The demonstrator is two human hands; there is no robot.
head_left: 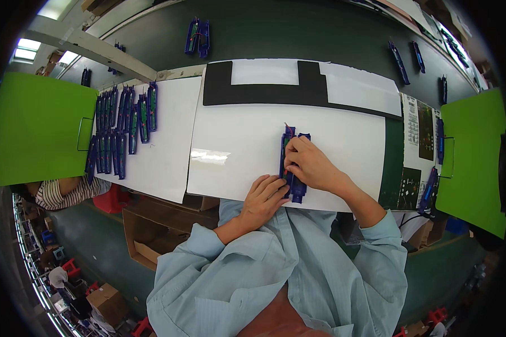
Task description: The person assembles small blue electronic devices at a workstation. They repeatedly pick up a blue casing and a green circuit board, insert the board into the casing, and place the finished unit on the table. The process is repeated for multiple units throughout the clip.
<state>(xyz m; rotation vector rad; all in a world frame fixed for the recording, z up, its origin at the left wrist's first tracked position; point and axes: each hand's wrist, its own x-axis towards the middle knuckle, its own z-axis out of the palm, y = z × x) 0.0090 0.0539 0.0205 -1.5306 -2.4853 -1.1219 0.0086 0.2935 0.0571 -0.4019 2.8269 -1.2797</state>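
Note:
In front of me, on the white work surface (242,168), lies a long blue plastic casing (299,194) in two halves side by side. Green circuit board shows in the left half, and a thin reddish wire (287,128) sticks out at its far end. My left hand (262,198) grips the near end of that left half, fingers bent against its side. Over the middle of the casing is my right hand (312,163), thumb and fingers drawn together in a pinch. What the pinch holds, if anything, is hidden by the fingers.
Several blue casings with green boards (118,126) lie in rows on the left. A black foam frame (264,98) lies beyond my hands. Green panels (42,129) flank both sides. More casings (198,38) rest on the dark green belt behind. Another person's striped sleeve (64,194) shows at left.

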